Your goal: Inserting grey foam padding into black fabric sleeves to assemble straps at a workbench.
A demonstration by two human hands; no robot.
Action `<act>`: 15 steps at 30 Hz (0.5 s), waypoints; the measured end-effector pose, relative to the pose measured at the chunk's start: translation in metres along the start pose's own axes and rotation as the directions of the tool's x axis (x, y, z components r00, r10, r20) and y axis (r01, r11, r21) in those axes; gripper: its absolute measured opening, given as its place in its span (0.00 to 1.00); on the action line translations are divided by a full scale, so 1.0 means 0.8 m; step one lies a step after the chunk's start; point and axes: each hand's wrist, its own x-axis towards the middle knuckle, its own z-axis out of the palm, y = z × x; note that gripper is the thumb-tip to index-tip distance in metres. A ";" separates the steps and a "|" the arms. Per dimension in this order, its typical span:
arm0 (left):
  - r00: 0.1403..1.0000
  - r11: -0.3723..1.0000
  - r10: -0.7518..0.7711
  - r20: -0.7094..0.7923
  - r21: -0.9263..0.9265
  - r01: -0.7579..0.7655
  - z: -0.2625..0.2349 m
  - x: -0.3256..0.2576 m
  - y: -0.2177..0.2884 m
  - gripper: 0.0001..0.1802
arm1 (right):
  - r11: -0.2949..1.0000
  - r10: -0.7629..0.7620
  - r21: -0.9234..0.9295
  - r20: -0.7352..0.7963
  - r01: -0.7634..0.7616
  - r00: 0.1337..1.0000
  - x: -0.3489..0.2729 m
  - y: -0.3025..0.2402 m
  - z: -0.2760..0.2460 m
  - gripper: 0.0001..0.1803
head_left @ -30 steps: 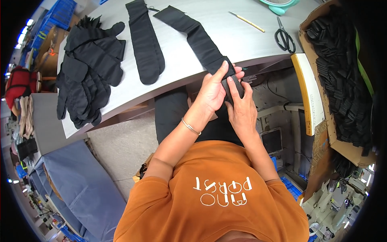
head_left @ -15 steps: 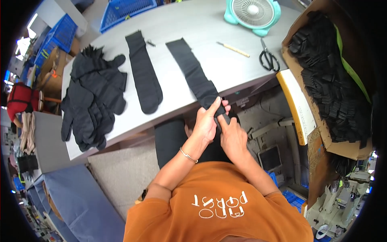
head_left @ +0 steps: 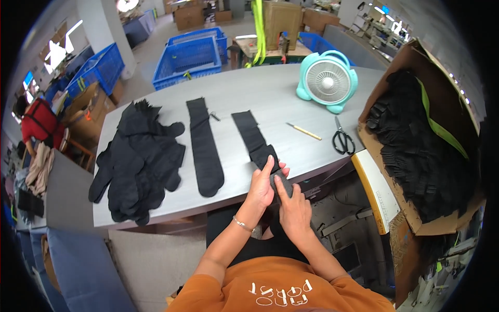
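A long black sock stretches from the table over its front edge to my hands, its near end dark grey. My left hand is closed around it, thumb on top and fingertips showing at the far side. My right hand holds the grey end, index finger laid along it; its thumb is hidden. To the left, a second black sock lies flat, a small dark clip-like thing beside its top. Farther left sits a heap of black socks.
A craft knife with a pale handle, black-handled scissors and a teal fan stand or lie on the grey table. At right, a cardboard box holds many black pieces. Blue crates are beyond; a person in red is far left.
The view has tilted up, showing more of the room beyond the table. Both hands still hold the sock; my right index finger now lies straighter along its grey end.
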 end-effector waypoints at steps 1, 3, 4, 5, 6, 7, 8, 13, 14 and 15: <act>1.000 1.000 0.011 -0.006 0.012 -0.010 0.000 -0.001 -0.003 0.19 | 1.000 -0.006 -0.001 -0.005 0.006 1.000 0.001 0.000 0.004 0.44; 0.999 0.999 0.020 -0.032 0.048 -0.019 -0.002 -0.002 -0.014 0.17 | 0.998 -0.004 -0.056 0.022 0.005 1.000 0.009 0.006 0.021 0.43; 0.999 0.998 0.020 -0.049 0.065 -0.017 -0.014 0.001 -0.024 0.16 | 0.996 -0.010 -0.088 0.035 0.013 0.999 0.013 0.007 0.031 0.40; 0.997 0.997 0.027 -0.069 0.072 -0.022 -0.020 0.000 -0.037 0.16 | 0.996 0.002 -0.091 0.026 0.000 1.000 0.016 0.011 0.046 0.40; 0.995 0.996 0.033 -0.090 0.082 -0.025 -0.024 -0.001 -0.053 0.16 | 0.994 0.020 -0.112 0.032 -0.017 0.999 0.016 0.015 0.062 0.35; 0.994 0.992 0.068 -0.080 0.109 -0.059 -0.014 -0.011 -0.059 0.16 | 0.990 0.047 -0.131 0.040 -0.041 0.998 0.016 0.018 0.072 0.30; 0.999 0.992 0.025 -0.044 0.127 -0.020 -0.014 -0.011 -0.069 0.16 | 0.984 0.102 -0.147 0.023 -0.098 0.994 0.016 0.024 0.070 0.30; 1.000 0.927 0.008 -0.017 0.374 -0.001 -0.048 -0.030 -0.043 0.17 | 0.995 0.095 -0.048 0.070 -0.092 0.993 0.028 0.022 0.060 0.24; 0.997 0.943 0.036 -0.070 0.334 -0.011 -0.019 -0.055 -0.029 0.26 | 0.989 0.121 -0.091 0.064 -0.115 0.991 0.031 0.029 0.070 0.27; 0.993 0.894 0.107 -0.058 0.443 -0.071 -0.023 -0.069 -0.009 0.32 | 0.974 0.124 -0.194 0.043 -0.114 0.991 0.034 0.029 0.076 0.28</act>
